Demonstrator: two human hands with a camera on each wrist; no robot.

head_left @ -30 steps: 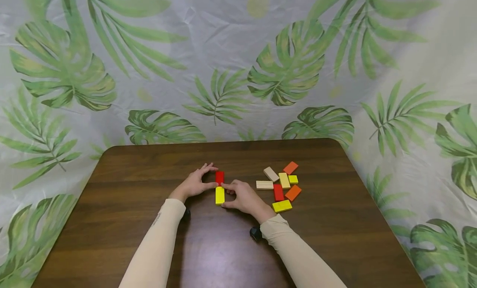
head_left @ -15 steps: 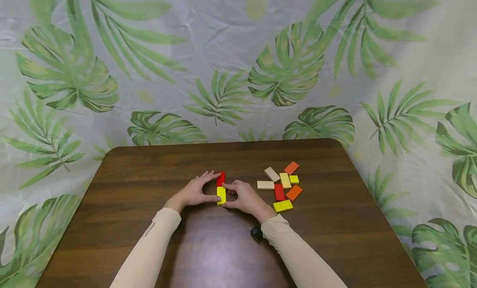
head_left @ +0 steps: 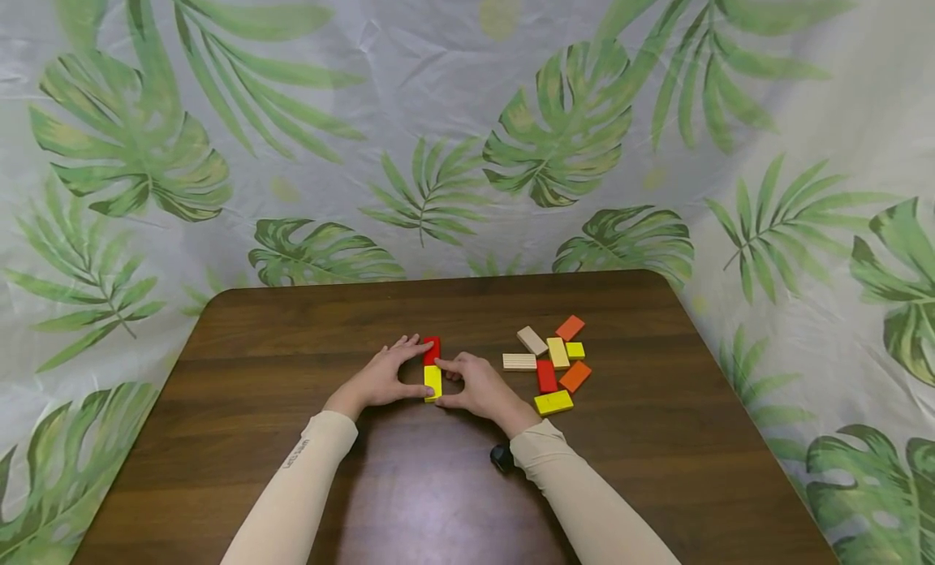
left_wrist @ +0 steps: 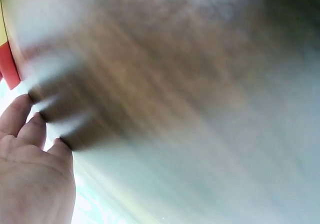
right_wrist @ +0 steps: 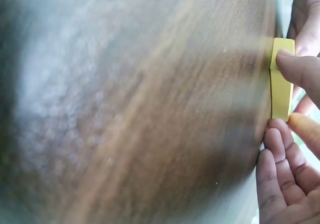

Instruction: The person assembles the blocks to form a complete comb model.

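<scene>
A yellow block (head_left: 433,379) and a red block (head_left: 432,351) lie end to end on the brown table, the red one farther away. My left hand (head_left: 383,376) is on their left, its thumb touching the yellow block near its close end and its forefinger at the red block. From the right, my right hand (head_left: 480,389) holds the yellow block between thumb and forefinger, the forefinger by the joint. In the right wrist view, the thumb presses on the yellow block (right_wrist: 282,92). The left wrist view shows left fingertips near the red block (left_wrist: 8,66).
To the right lies a loose group of blocks: orange ones (head_left: 575,377), a red one (head_left: 546,377), yellow ones (head_left: 553,403) and plain wood ones (head_left: 519,363). The wooden table (head_left: 292,321) has a leaf-patterned cloth (head_left: 431,86) behind it.
My left thumb has slid from the joint between the blocks toward me, along the yellow block. The left forefinger has come onto the red block. My right hand has barely moved.
</scene>
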